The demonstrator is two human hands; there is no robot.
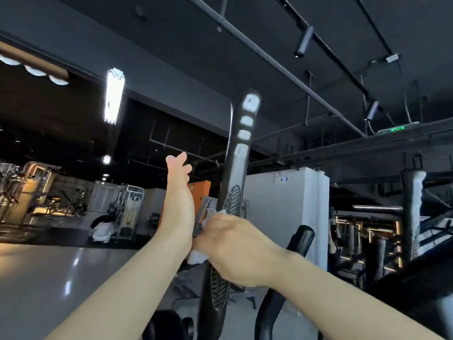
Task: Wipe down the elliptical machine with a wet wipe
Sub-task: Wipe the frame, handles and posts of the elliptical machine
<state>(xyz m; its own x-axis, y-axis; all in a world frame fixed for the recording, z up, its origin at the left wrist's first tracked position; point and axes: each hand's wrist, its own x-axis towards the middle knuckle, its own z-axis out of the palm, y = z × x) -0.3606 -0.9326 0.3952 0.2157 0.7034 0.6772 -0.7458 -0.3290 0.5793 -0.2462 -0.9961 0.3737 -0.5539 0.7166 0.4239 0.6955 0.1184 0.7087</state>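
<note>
The elliptical machine's tall black upright handle rises in the middle of the view, with a ribbed grip panel lower down. My right hand is closed on a white wet wipe and presses it against the upright near that panel. My left hand is raised just left of the upright with its fingers spread and holds nothing. A second, shorter black handle of the machine curves up to the right of my right hand.
A white pillar stands behind the machine. Weight machines and a person seated on the floor are at the left. A padded black post and ring ropes are at the right. Glossy grey floor lies at the lower left.
</note>
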